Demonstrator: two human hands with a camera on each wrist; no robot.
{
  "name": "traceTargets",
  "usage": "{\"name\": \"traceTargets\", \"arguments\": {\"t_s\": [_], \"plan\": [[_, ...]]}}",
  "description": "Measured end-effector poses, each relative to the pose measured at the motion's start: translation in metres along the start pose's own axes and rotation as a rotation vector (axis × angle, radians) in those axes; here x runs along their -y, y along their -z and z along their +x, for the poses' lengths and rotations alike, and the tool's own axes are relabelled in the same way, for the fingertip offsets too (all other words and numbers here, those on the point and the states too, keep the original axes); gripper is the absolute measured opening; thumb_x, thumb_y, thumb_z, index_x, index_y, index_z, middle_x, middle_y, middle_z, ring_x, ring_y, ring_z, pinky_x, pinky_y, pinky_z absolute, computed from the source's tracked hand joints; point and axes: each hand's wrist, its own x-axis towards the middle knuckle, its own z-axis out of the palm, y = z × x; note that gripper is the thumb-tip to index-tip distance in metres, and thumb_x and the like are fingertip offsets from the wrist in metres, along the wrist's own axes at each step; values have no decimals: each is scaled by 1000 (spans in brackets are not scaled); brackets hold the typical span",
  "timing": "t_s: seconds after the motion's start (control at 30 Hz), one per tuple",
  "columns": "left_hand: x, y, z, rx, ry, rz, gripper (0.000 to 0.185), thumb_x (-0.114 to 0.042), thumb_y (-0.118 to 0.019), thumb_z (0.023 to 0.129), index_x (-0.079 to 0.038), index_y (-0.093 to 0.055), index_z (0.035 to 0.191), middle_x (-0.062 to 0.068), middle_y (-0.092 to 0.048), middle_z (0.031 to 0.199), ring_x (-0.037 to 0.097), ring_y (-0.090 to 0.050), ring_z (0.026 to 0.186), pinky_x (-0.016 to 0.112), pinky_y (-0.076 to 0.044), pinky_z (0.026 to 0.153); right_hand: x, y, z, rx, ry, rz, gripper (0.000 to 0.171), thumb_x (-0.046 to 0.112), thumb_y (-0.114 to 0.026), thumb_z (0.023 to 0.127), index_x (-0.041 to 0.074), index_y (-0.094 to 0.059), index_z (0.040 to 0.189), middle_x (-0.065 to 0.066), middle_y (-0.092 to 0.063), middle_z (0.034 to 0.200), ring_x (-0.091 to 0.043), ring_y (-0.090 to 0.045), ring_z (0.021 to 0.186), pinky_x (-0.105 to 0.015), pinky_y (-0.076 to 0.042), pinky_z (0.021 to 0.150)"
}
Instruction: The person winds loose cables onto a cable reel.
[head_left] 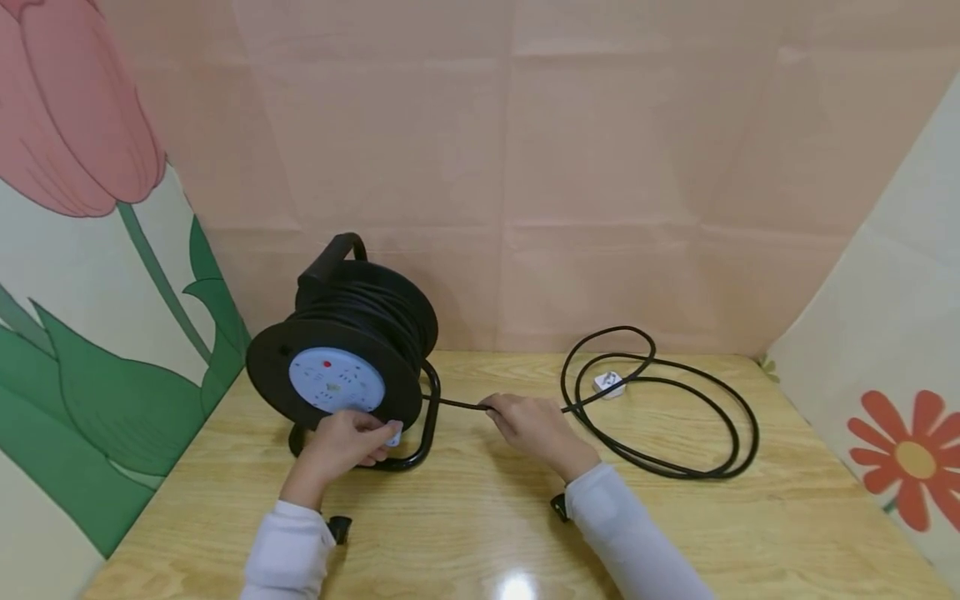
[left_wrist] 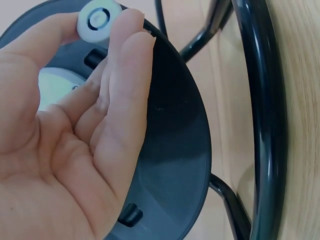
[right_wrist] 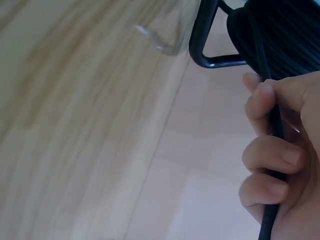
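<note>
A black cable reel (head_left: 270, 367) with a pale socket panel (head_left: 322, 387) stands on the left of the table, black cable wound round its drum. My left hand (head_left: 341, 446) is at the lower right of its front disc, thumb and fingers pinching a small pale round winding knob (left_wrist: 87, 27). To the right of the reel, my right hand (head_left: 536, 425) grips the cable (head_left: 461, 405) running out from the drum. In the right wrist view, curled fingers wrap round this cable (right_wrist: 275, 122), which leads up to the wound drum.
Beyond my right hand, loose loops of cable (head_left: 678, 475) lie on the wooden table (head_left: 465, 517), with a white plug (head_left: 611, 385) among them. The reel's black tubular stand (left_wrist: 267, 125) rests on the tabletop. A pink backdrop (head_left: 600, 167) rises behind.
</note>
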Motion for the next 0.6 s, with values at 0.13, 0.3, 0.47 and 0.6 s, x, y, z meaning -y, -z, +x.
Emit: {"name": "traceTargets", "arguments": {"t_s": [0.13,0.3,0.47,0.6], "plan": [[2,1,1,5,18,15,38,-40,-73,92,-2,-75,92,4,-70,76,24,-71,75,37,-60,70,3,-1,0,25,-13,26,24,20,-58,102,21,-69,124,4,-73,110,-11,-68,79,-24,-43,48],[6,3,2,3,63,38,38,-39,-74,91,-1,-74,94,4,-70,76,21,-70,74,37,-60,70,3,-3,-1,-40,-25,-57,16,31,-62,101,23,-73,109,9,-74,89,-6,-62,62,-24,-37,42],[13,6,3,-6,81,48,37,-39,-75,90,-2,-75,90,4,-70,74,20,-69,72,38,-60,70,4,-1,0,-120,-50,-128,22,40,-65,98,20,-73,92,13,-56,58,-2,-38,42,-24,-29,37],[19,9,3,-7,79,50,36,-38,-75,89,-3,-75,86,4,-70,73,18,-69,70,38,-60,70,7,1,0,-98,-28,-104,17,33,-62,99,20,-74,98,16,-50,55,0,-35,42,-22,-27,36]]}}
